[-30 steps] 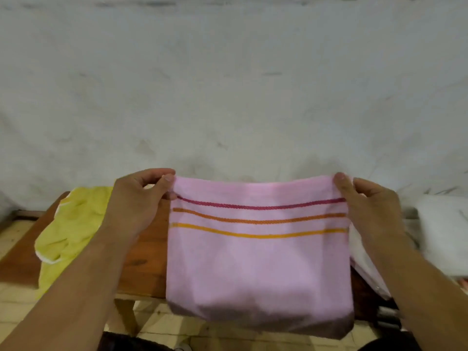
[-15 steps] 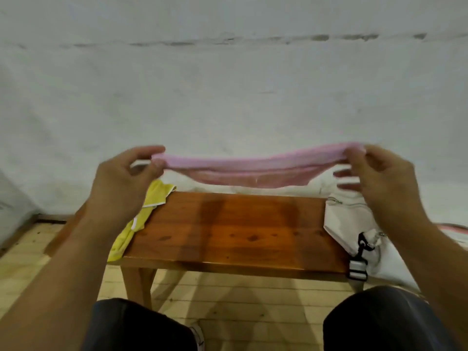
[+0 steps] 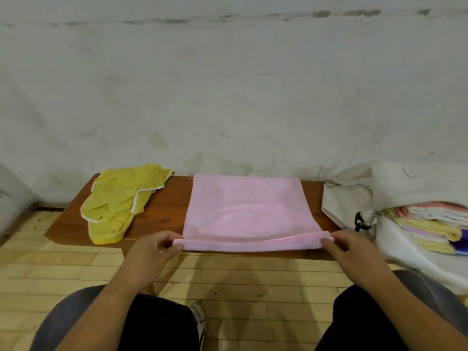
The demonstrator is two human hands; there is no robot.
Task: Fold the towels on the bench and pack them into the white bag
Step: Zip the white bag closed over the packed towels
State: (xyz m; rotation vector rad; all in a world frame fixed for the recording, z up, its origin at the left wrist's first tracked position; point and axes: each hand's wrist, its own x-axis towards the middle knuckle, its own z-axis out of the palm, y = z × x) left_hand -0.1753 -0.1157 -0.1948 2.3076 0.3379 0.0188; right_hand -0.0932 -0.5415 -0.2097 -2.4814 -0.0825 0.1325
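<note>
A pink towel [image 3: 247, 209] lies flat, folded, across the middle of the wooden bench [image 3: 164, 211]. My left hand [image 3: 154, 249] pinches its near left corner and my right hand [image 3: 347, 247] pinches its near right corner, at the bench's front edge. A crumpled yellow towel [image 3: 119, 201] lies on the bench's left end. The white bag [image 3: 405, 198] sits at the right, open, with a stack of folded towels [image 3: 433, 226] showing inside.
A pale rough wall [image 3: 228, 97] stands right behind the bench. The floor [image 3: 50, 269] is light wooden boards. My knees in dark trousers [image 3: 162, 325] fill the bottom of the view, close to the bench front.
The pink towel hung upright from both hands, was swung up level, and now lies flat on the bench. Both hands came down to the front edge, still holding its corners.
</note>
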